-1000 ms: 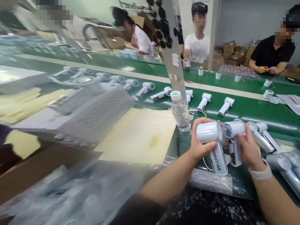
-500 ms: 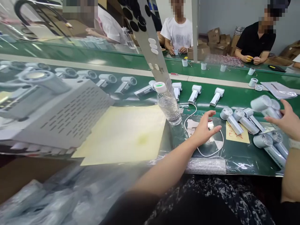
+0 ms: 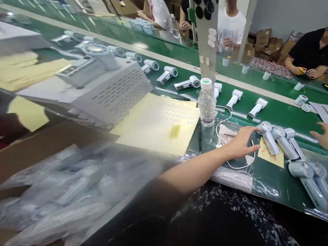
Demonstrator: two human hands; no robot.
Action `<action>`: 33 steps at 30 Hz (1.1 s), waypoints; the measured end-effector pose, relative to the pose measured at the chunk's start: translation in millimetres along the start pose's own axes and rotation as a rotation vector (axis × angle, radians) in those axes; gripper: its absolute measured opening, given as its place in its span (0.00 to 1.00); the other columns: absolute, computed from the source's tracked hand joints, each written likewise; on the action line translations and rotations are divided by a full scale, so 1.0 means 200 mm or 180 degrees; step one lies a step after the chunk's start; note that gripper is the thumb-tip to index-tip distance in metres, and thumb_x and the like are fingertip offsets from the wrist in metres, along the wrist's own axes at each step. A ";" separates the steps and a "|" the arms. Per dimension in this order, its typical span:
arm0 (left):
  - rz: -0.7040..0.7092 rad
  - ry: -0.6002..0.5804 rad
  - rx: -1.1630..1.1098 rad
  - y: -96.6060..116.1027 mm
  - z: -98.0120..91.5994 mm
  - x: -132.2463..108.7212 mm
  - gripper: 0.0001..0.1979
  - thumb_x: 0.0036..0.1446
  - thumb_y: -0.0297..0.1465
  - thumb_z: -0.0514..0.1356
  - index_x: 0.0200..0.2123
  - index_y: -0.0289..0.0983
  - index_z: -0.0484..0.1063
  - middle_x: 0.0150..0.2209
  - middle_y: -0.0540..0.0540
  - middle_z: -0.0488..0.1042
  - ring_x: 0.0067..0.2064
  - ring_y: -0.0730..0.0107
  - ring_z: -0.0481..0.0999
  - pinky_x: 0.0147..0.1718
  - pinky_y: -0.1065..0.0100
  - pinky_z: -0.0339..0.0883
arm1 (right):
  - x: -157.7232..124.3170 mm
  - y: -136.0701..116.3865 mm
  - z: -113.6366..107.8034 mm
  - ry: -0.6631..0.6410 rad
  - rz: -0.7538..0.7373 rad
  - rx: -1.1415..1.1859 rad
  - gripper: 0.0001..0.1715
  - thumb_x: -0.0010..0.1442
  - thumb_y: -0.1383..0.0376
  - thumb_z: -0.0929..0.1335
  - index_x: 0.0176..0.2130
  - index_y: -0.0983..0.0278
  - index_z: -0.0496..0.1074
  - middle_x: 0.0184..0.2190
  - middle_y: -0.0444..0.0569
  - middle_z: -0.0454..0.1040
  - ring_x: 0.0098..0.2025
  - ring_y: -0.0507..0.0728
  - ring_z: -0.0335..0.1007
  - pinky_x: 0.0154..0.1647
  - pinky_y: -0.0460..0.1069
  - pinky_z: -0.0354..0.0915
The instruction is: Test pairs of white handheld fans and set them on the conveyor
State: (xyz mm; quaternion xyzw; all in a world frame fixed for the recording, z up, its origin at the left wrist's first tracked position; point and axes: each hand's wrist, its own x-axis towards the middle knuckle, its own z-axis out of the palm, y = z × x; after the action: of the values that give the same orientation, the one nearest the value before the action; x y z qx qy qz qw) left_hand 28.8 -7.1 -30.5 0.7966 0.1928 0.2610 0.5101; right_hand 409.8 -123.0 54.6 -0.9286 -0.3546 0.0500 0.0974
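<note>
My left hand (image 3: 242,142) is open, its thumb and fingers apart, fingertips close to the head of a pale blue handheld fan (image 3: 270,141). That fan lies with others on a yellow note (image 3: 279,160) with red writing. My right hand (image 3: 320,135) is cut off by the right edge; its visible fingers are spread with nothing between them. Nearer to me lies another handheld fan (image 3: 311,188) with dark lettering, one more beside it. A white cable (image 3: 239,167) loops under my left hand, around a crumpled white cloth (image 3: 226,134).
A water bottle (image 3: 207,106) stands by a metal post (image 3: 208,63). Left are yellow sheets (image 3: 153,126), a dark pen-like tool (image 3: 200,138) and a slotted white box (image 3: 110,92) bearing a fan. Fans line the green belt (image 3: 279,116). Plastic-wrapped items (image 3: 77,177) fill a carton. Co-workers sit opposite.
The view has swung left. My right hand held a fan before; now its fingers are spread and that fan is no longer seen in it. My left hand is closer to the fans on the note.
</note>
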 end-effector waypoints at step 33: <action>-0.1189 0.1592 -0.3954 -0.06 -0.02 0.17 0.27 0.74 0.55 0.70 0.52 0.35 0.82 0.51 0.36 0.91 0.64 0.50 0.89 0.70 0.51 0.82 | -0.69 -0.97 0.40 -0.0585 -0.2067 0.0667 0.29 0.71 0.45 0.80 0.51 0.68 0.88 0.79 0.72 0.70 0.82 0.81 0.65 0.86 0.70 0.60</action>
State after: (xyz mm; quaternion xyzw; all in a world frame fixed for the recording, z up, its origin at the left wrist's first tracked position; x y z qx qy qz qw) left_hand 53.3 20.0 -32.8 0.2265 0.2534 0.4065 0.8481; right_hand 168.8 -62.7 22.5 -0.7440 -0.6316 0.1359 0.1706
